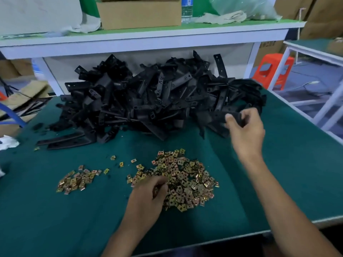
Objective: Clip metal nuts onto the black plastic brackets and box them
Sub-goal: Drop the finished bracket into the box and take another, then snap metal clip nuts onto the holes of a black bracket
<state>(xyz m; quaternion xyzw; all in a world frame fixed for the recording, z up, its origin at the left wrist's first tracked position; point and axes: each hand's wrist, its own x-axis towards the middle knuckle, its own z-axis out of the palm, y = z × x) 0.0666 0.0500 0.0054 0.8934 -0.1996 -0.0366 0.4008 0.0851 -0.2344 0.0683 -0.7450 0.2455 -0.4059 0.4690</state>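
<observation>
Green worktop (55, 210): covers most of the view, its front edge near your body.

White shelf (148, 39), green top: runs across the back, above the far side of the worktop.

Bracket pile (144, 101): a big loose heap of black plastic pieces, tangled at all angles, on the far half of the worktop under the shelf. A few long pieces lie flat at its left foot.

Cardboard box (139, 13): on the shelf, above the pile, flaps closed as far as can be seen. A water bottle (187, 10) stands just beside its right end.

Main nut heap (187, 180): gold-coloured square metal nuts, spread low on the worktop in front of the pile, near centre.

Smaller nut heap (76, 181): to the left, apart from the main one.

Right hand (245, 134): reached out to the right edge of the pile. Your grip is closed, thumb and fingers wrapped round the end of one bracket (217, 115), which touches the heap.

Left hand (148, 193): at the near-left edge of the main nut heap, fingers curled down among the nuts. Whether your grip has hold of a nut cannot be told; the fingertips hide it.

Stray nuts (121, 164): a few singles between the two heaps.
</observation>
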